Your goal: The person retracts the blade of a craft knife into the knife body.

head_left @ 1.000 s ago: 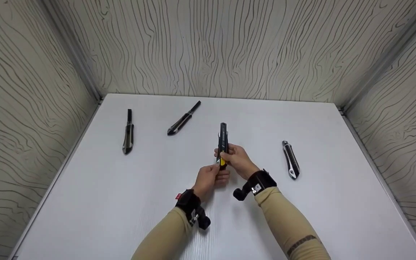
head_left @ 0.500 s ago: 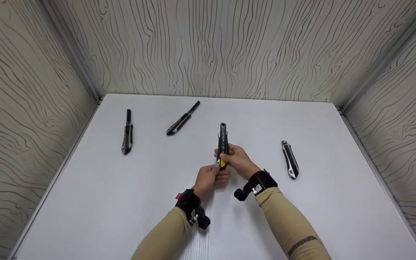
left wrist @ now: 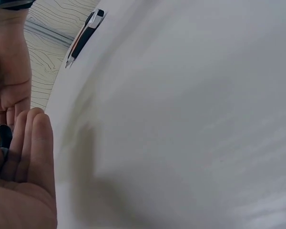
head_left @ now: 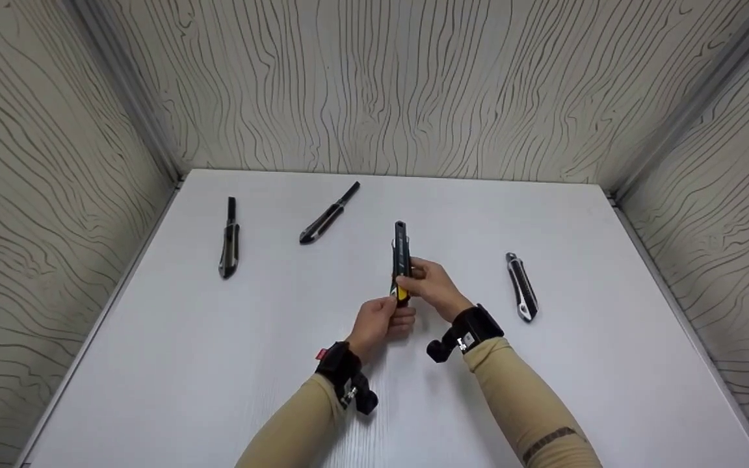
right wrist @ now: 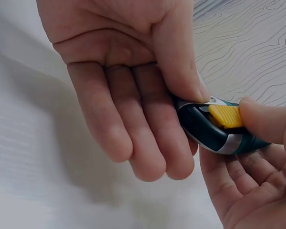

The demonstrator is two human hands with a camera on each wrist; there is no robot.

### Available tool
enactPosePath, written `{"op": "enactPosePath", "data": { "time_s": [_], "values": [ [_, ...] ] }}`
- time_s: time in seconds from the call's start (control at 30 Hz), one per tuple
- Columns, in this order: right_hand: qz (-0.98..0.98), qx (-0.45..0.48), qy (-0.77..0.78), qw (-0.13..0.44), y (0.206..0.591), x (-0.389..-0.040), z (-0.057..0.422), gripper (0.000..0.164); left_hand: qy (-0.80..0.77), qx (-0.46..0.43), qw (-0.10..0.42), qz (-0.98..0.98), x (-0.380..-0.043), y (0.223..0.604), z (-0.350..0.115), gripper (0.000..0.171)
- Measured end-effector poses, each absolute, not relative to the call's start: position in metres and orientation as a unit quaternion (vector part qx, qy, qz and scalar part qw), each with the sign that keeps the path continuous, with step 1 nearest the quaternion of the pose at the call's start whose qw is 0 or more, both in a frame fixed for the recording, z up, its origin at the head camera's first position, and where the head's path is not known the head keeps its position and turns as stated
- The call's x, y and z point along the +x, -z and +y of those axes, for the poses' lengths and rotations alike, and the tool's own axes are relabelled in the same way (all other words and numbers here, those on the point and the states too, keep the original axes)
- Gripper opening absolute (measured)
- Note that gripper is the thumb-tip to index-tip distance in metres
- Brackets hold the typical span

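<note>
Both hands are on one dark utility knife (head_left: 401, 253), which points away over the middle of the table. My left hand (head_left: 373, 325) pinches its near end between thumb and fingers. From the right side, my right hand (head_left: 438, 289) grips the handle, its thumb against the yellow slider (right wrist: 225, 116). The knife's rounded end (right wrist: 202, 128) shows close up in the right wrist view, the left thumb on top of it. In the left wrist view only a bit of the knife's end (left wrist: 5, 136) is seen at the left edge. No bare blade can be made out.
Two utility knives lie at the back left, one nearly straight (head_left: 230, 244) and one slanted (head_left: 324, 222). Another utility knife (head_left: 523, 289) rests to the right. Patterned panels (head_left: 374, 84) enclose the white table (head_left: 218, 364) at the back and sides.
My right wrist has shifted very slightly to the right, and the far tip of the held knife has moved a touch left. Both hands keep their hold; the other knives lie still.
</note>
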State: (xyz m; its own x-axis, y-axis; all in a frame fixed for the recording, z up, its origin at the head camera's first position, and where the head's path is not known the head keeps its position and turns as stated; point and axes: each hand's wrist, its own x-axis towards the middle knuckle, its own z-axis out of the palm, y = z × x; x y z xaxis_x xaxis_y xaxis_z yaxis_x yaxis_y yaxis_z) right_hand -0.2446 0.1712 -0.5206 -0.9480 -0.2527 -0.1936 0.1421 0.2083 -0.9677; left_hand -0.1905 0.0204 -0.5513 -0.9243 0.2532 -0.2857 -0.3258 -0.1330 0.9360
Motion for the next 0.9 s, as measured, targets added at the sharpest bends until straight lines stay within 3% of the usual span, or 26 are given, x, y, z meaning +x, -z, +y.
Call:
{"op": "enactPosePath", "data": {
  "time_s": [0.23, 0.5, 0.9],
  "values": [
    [0.771, -0.029, 0.614, 0.163, 0.518, -0.242, 0.18, 0.042, -0.742, -0.017, 0.209, 0.636, -0.189, 0.549, 0.027, 0.042],
    [0.786, -0.011, 0.597, 0.16, 0.515, -0.238, 0.192, 0.056, -0.729, -0.005, 0.22, 0.648, -0.189, 0.547, 0.036, 0.04],
    [0.798, 0.005, 0.583, 0.151, 0.518, -0.231, 0.227, 0.059, -0.701, 0.029, 0.243, 0.67, -0.19, 0.547, 0.063, 0.034]
  ]
}}
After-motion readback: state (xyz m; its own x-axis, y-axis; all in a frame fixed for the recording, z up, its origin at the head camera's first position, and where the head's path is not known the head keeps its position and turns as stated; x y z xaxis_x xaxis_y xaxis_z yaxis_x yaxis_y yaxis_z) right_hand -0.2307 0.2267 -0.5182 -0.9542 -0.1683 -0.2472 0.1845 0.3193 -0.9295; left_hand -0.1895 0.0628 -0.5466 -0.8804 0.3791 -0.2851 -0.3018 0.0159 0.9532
